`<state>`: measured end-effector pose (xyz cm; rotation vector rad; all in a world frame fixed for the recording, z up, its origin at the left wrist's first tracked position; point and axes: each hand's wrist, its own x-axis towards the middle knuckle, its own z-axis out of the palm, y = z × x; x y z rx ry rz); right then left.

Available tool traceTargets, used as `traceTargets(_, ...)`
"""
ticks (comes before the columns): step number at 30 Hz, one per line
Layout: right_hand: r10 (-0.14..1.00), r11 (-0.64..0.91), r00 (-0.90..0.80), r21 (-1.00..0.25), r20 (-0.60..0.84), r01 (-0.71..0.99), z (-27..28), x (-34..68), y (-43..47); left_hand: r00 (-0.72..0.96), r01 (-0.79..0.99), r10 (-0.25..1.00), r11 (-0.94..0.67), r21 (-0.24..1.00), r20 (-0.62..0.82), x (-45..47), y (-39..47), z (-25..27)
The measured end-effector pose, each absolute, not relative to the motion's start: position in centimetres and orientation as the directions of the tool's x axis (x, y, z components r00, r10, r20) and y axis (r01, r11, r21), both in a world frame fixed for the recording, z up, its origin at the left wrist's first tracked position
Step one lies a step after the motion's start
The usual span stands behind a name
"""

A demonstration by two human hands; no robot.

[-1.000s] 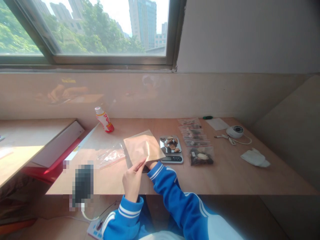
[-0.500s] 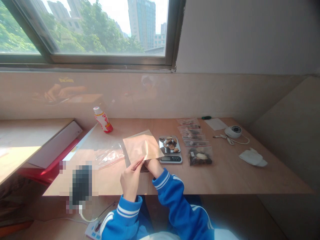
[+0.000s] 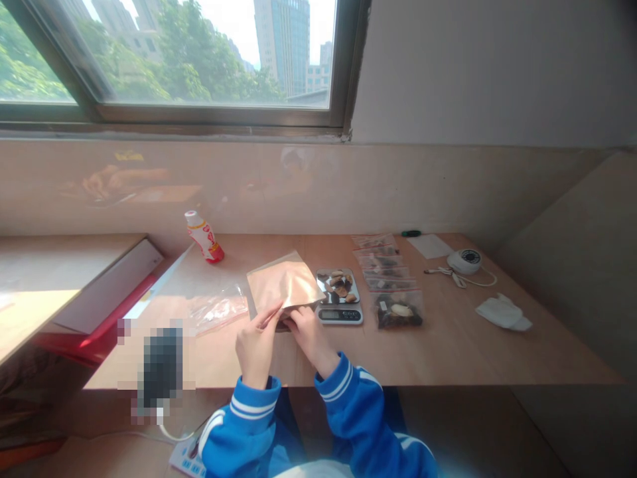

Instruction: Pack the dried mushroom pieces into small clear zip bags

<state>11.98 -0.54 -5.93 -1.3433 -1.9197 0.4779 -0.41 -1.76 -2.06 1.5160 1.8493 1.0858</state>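
- One brown paper packet (image 3: 283,282) sits before you, just left of the scale (image 3: 340,315)
- Your left hand (image 3: 255,345) has thumb and fingers closed on its near edge; a hard tug could crease or tear it
- Your right hand (image 3: 312,337) bends its fingers close together there; I cannot tell whether they grip, so that side could slip
- A swing rightward could jog the brown pieces (image 3: 341,287) off the scale
- A leftward one could drag the clear plastic bag (image 3: 221,312)
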Motion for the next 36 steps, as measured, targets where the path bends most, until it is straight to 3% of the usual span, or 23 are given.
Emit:
traceTargets(10, 0.916, 0.372, -0.072, -0.769, 0.394, 0.52, -4.6, 13.6, -0.3, -0.212, 0.514, 0.97, 0.006, 0.858, 0.12, -0.3, -1.0, -1.1)
traceTargets(17, 0.901, 0.424, -0.118, -0.788, 0.418, 0.446, -4.1, 14.1, -0.7, -0.211, 0.507, 0.972, 0.022, 0.861, 0.099, -0.4, -1.2, -1.0)
traceTargets(23, 0.943, 0.328, -0.151, -0.91, 0.297, 0.255, -1.9, 17.2, -1.8, -0.243, 0.483, 0.965, 0.029, 0.875, 0.102, -1.0, -1.0, -1.0)
traceTargets(28, 0.972, 0.206, 0.058, -0.948, 0.226, 0.244, -2.3, 21.0, 0.5, -0.284, 0.443, 0.948, -0.006, 0.896, 0.147, -1.5, -1.3, -1.2)
traceTargets(33, 0.958, 0.206, 0.135, -0.935, 0.253, 0.289, -4.2, 21.8, 4.0, -0.304, 0.493, 0.935, -0.009, 0.87, 0.183, -0.7, -1.1, -1.7)
traceTargets(36, 0.913, 0.194, 0.276, -0.916, 0.299, 0.351, -5.5, 21.4, 4.6, -0.309, 0.526, 0.938, 0.029, 0.85, 0.159, 0.2, -0.3, -1.7)
